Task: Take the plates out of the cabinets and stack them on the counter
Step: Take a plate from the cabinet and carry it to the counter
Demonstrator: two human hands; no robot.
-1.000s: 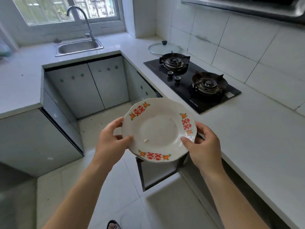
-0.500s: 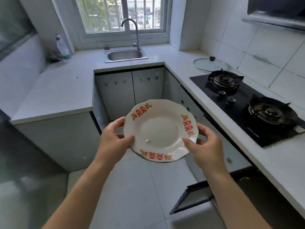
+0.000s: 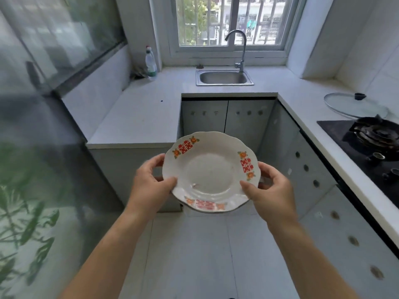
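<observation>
A white plate with a scalloped rim and red-and-orange flower marks is held level in front of me, above the floor. My left hand grips its left rim, thumb on top and fingers underneath. My right hand grips the right rim the same way. The white counter runs along the left, under the window and along the right. The grey cabinets below it have their doors shut in this view.
A steel sink with a tall tap sits under the window. A plastic bottle stands in the left corner. On the right lie a glass lid and a black gas hob. A glass partition stands at left.
My view has swung left, from the hob side toward the sink and left counter. The open cabinet door at lower right has left the view. Both hands keep the same hold on the plate.
</observation>
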